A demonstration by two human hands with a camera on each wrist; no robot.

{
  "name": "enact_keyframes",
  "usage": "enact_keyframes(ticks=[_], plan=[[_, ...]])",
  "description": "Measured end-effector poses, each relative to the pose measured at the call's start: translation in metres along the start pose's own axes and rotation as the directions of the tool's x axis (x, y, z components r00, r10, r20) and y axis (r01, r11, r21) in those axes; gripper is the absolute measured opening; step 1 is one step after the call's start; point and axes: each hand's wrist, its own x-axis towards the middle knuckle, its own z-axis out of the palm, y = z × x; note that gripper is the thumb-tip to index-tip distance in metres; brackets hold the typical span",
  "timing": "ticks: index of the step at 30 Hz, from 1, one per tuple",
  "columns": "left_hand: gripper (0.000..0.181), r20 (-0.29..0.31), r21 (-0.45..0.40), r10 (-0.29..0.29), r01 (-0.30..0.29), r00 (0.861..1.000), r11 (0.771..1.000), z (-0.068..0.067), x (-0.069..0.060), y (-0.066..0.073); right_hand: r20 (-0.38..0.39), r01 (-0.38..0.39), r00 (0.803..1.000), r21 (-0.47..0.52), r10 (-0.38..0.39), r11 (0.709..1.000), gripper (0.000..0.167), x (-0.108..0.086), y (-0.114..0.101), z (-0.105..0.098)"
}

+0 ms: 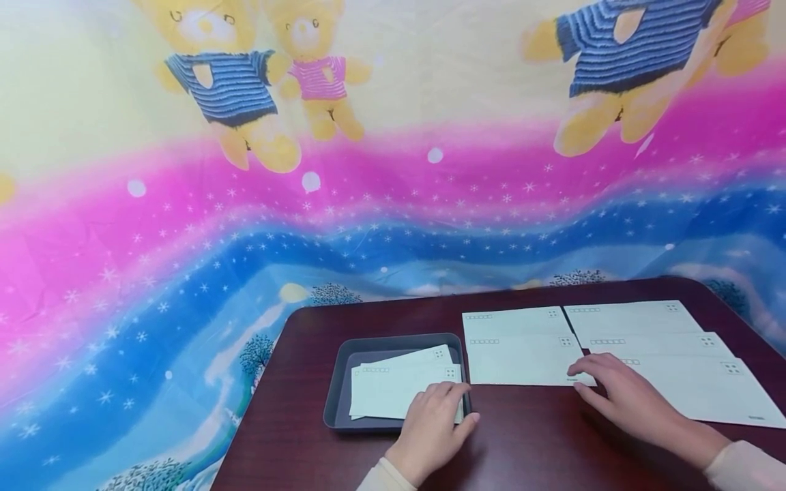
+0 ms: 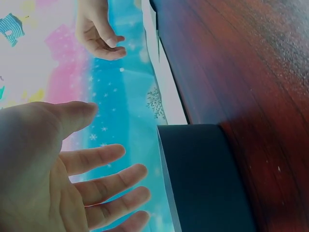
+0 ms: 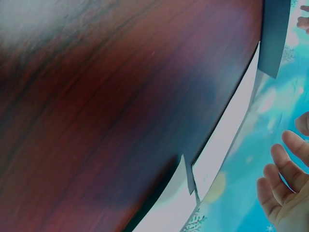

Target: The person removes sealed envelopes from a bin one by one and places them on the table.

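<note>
Over the right front corner of a grey tray (image 1: 333,409) hovers my left hand (image 1: 432,426), its fingers spread and holding nothing. White envelopes (image 1: 393,395) lie overlapped and slightly askew in that tray. My right hand (image 1: 638,402), fingers loosely bent and empty, is above the inner edges of two overlapping columns of envelopes (image 1: 516,361). In the left wrist view, my left hand (image 2: 72,169) is beside the dark tray wall (image 2: 203,174), with a gap between. The right wrist view has my right hand (image 3: 289,188) raised above the envelopes (image 3: 229,125).
The dark red-brown table (image 1: 295,382) has rounded back corners. The right column of envelopes (image 1: 712,395) reaches near the table's right edge. Behind the table hangs a colourful cloth (image 1: 393,184) printed with bears and snowflakes.
</note>
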Motion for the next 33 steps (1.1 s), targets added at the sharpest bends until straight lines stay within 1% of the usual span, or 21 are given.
enact_keyframes(ticks=[4, 9, 15, 18, 21, 27, 33], plan=[[0.04, -0.011, -0.003, -0.012, 0.011, 1.0, 1.0, 0.0, -0.001, -0.003, 0.015, -0.002, 1.0, 0.009, 0.002, 1.0, 0.023, 0.001, -0.005, 0.002], [0.04, -0.039, -0.015, -0.028, 0.027, 0.999, 1.0, 0.0, -0.001, -0.007, -0.015, 0.037, 0.999, 0.02, -0.036, 0.999, 0.024, 0.003, -0.011, 0.006], [0.041, -0.011, -0.03, -0.059, 0.059, 0.998, 0.998, -0.001, -0.003, -0.012, -0.036, 0.071, 0.997, 0.027, -0.07, 0.997, 0.025, 0.004, -0.018, 0.01], [0.041, -0.01, -0.03, -0.069, 0.069, 0.998, 0.997, -0.002, -0.003, -0.014, -0.044, 0.081, 0.996, 0.026, -0.08, 0.996, 0.025, 0.005, -0.022, 0.013], [0.041, -0.026, -0.027, -0.069, 0.068, 0.997, 0.997, -0.002, -0.004, -0.016, -0.042, 0.084, 0.996, 0.031, -0.083, 0.996, 0.024, 0.005, -0.026, 0.016], [0.037, -0.079, -0.017, -0.076, 0.075, 0.994, 0.997, -0.004, -0.006, -0.022, -0.03, 0.093, 0.995, 0.044, -0.092, 0.995, 0.023, 0.007, -0.034, 0.022], [0.036, -0.075, -0.036, -0.102, 0.1, 0.992, 0.994, -0.006, -0.009, -0.028, -0.032, 0.109, 0.994, 0.048, -0.108, 0.993, 0.024, 0.008, -0.041, 0.028]])
